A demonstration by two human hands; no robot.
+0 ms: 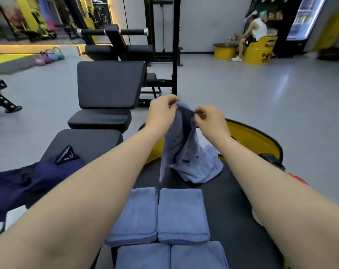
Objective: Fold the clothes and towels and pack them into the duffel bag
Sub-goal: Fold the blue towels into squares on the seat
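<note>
Left hand (160, 113) and right hand (212, 121) pinch top edge of blue towel (186, 152), lifted above black mat (232, 200); four folded towels (181, 214) nearer; open gray floor (261, 94) beyond.

No readable text, label, brand, number or sign anywhere. Dark markings on the yellow drum seat (257, 53) at the far right, too blurred to make out. Lit panel on the vending machine (304, 18) behind it, contents blurred, no lettering legible. Nothing printed on the folded blue towels (181, 214) on the bench (242, 200), nor on the lifted towel (181, 144).
</note>
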